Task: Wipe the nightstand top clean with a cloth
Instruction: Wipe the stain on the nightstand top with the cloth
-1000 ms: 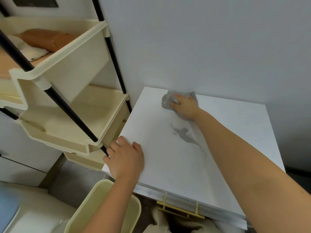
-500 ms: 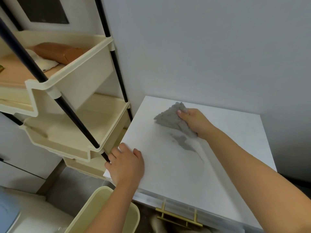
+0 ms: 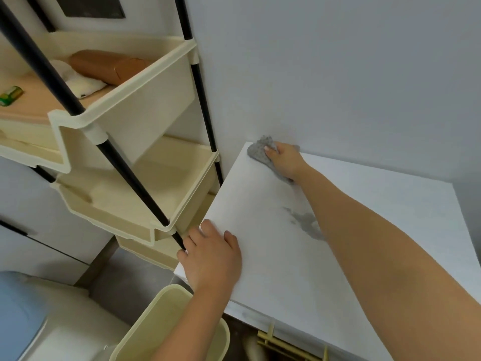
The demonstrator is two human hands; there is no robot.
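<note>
Shelf rack (image 3: 125, 142) left of nightstand (image 3: 260, 230), bin (image 3: 156, 332) in front.

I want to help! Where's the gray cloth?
In the head view, the gray cloth is under the right hand at the far-left corner of the nightstand top, beside the wall.
</note>
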